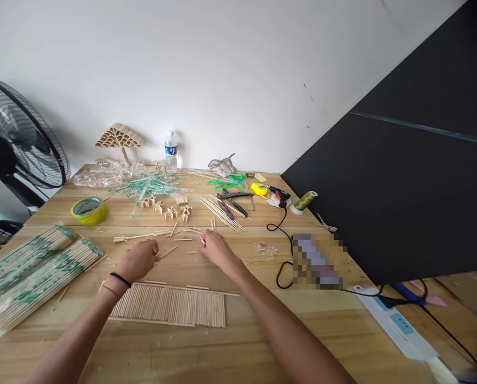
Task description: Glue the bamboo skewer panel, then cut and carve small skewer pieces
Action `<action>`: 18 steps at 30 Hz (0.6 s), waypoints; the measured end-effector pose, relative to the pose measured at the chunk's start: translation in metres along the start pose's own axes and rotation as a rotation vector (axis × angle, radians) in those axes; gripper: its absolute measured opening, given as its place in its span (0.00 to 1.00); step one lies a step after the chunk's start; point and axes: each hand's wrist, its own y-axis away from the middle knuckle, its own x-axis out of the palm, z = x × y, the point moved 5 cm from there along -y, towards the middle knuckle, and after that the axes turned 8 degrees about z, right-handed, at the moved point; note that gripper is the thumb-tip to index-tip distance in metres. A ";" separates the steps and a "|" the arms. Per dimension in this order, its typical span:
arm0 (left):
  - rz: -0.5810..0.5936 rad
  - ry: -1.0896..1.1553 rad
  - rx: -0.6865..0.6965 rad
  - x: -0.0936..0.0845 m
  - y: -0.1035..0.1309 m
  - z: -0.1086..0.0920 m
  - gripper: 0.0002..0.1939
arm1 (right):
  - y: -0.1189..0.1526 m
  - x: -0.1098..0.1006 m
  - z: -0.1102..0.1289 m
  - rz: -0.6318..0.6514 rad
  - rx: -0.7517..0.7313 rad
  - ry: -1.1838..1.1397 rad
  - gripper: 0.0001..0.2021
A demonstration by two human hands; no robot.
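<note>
Bare hands [179, 252] above smooth wood, slender round sticks [169, 306] in rows

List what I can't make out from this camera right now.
All in the head view:
Left hand: curled fingers hide whether it grips a stick.
Right hand: too small to tell what the fingertips pinch.
Pixelated patch: blurring hides what lies there.
Fan: cut off by the left edge.
Bottle label: print too small.

The fan [20, 128] is cut off by the left edge; one spot beside the cord [291, 242] is blurred into squares.
</note>
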 end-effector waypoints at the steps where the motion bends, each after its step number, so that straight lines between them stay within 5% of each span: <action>1: 0.001 0.002 0.012 0.002 0.000 0.000 0.04 | 0.000 -0.002 -0.001 0.029 -0.009 -0.080 0.12; 5: -0.004 0.008 0.046 0.003 0.001 -0.001 0.08 | 0.007 -0.004 -0.006 0.193 -0.045 -0.497 0.05; 9: -0.013 0.034 0.087 -0.006 0.001 -0.013 0.08 | 0.018 0.003 -0.007 0.241 -0.035 -0.933 0.10; 13: -0.002 0.228 0.238 -0.015 -0.002 -0.064 0.09 | 0.024 0.026 0.001 0.247 0.020 -1.234 0.11; 18: -0.135 0.360 0.360 -0.022 -0.013 -0.128 0.06 | 0.015 0.034 0.008 0.211 0.056 -1.459 0.12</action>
